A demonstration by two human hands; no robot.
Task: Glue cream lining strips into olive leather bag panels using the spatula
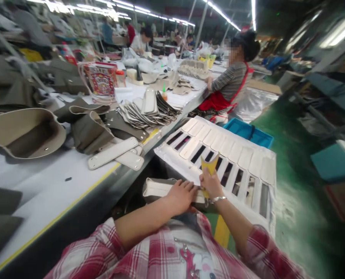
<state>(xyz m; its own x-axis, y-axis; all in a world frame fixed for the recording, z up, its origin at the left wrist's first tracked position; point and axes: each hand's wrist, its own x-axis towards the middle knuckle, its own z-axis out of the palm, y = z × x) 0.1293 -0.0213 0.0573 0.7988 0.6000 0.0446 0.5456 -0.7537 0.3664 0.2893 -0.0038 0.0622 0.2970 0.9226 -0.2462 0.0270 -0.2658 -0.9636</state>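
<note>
My left hand lies over a long grey and cream bag piece at my lap, its fingers pressed together on the top. My right hand is closed around a yellow tool with a notched, flared upper end, just right of the piece. Beyond my hands, cream strips lie in a row on a white board, with dark slots between some of them. On the table at the left, several loose cream straps overlap near the edge.
Grey bag bodies and stacked strips occupy the long table at the left. A person in a red apron sits ahead. A blue crate stands behind the board. Boxes and a teal bin are at the right.
</note>
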